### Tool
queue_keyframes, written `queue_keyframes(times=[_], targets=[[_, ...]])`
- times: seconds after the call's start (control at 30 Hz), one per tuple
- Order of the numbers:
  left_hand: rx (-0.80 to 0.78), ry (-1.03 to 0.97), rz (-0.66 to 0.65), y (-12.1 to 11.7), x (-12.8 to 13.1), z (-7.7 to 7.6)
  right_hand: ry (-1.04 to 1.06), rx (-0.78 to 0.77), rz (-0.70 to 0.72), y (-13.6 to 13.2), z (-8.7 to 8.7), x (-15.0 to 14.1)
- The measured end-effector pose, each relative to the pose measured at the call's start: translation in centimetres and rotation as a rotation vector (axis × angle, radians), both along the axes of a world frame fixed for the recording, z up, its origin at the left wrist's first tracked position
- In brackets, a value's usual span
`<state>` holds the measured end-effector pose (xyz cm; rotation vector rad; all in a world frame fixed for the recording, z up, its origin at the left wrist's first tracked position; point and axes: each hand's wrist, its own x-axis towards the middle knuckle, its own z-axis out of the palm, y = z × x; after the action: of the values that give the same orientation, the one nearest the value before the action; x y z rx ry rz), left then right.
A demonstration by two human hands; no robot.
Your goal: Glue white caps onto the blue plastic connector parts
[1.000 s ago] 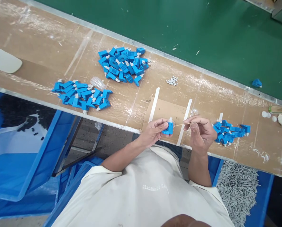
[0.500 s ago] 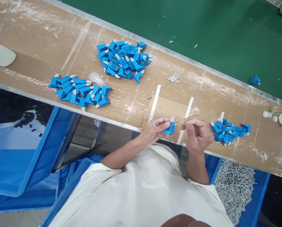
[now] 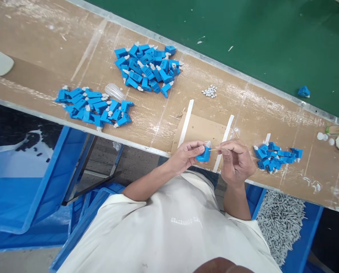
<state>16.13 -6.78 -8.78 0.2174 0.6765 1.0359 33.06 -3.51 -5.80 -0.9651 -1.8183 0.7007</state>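
Between the fingers and thumb of my left hand (image 3: 188,156) is a small blue plastic part (image 3: 204,155) with a whitish tip pointing up. My right hand (image 3: 237,159) pinches a thin wooden toothpick (image 3: 213,149), whose left end meets the side of the blue part. Both hands are over the front edge of a brown cardboard pad (image 3: 205,127), which has a white strip along each side. To the right of my right hand lies a small heap of similar blue parts (image 3: 274,157).
Two larger heaps of blue parts (image 3: 149,70) lie left on the bench (image 3: 146,121). Tiny grey-white pieces (image 3: 209,91) sit behind the pad. One blue part (image 3: 304,91) rests on the green surface (image 3: 251,41). Below the bench stands a bin of grey pieces (image 3: 280,223).
My right hand has moved left, bringing the toothpick from beside the blue part to touch it. My left hand keeps its hold. The whole view has shifted slightly.
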Motion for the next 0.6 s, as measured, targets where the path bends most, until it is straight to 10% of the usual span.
queue_keyframes(times=[0.6], targets=[[-0.012,0.038,0.049,0.3,-1.8,-0.4,0.227,-0.092,-0.158,0.0,0.0,-0.7]])
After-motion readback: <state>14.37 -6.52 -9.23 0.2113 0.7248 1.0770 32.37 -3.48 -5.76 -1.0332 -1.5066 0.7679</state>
